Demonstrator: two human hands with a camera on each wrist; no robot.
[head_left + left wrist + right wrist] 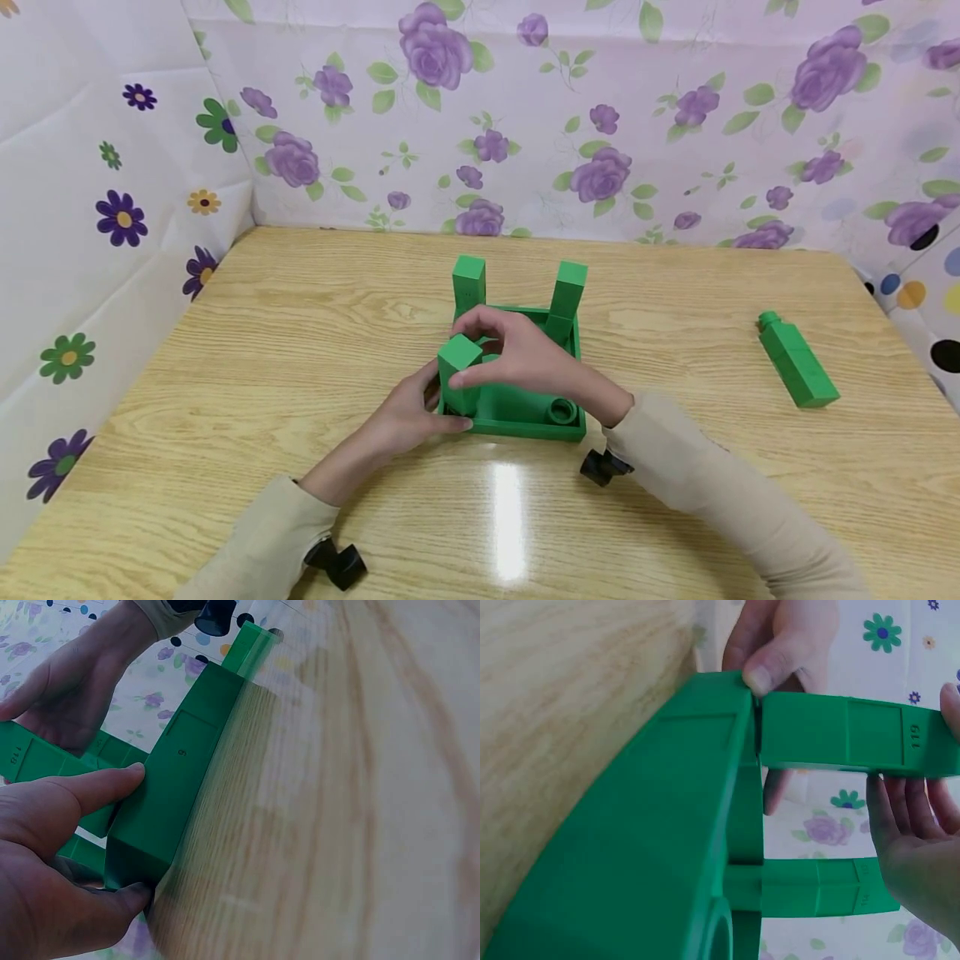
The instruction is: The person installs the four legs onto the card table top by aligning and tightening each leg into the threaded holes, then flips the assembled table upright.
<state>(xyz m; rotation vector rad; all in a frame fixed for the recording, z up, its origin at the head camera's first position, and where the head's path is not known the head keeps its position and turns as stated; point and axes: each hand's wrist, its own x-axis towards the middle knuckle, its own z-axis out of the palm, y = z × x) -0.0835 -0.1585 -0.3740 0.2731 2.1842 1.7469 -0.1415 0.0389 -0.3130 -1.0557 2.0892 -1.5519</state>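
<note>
A green square base (525, 425) lies in the middle of the table with two green legs (468, 283) (567, 292) standing upright in its far corners. My left hand (431, 412) grips the base's near-left corner, thumb flat on its side wall (172, 795). My right hand (487, 350) reaches over the base and pinches a third green leg (459, 375) at that same corner. In the right wrist view this leg (840, 739) meets the base (652, 825) close to my left thumb. The near-right round socket (561, 410) holds nothing.
A loose green leg (797, 360) with a round peg lies on the wooden table (262, 350) far to the right. Flowered sheets wall off the back and both sides. Black camera mounts (341, 564) sit on both wrists.
</note>
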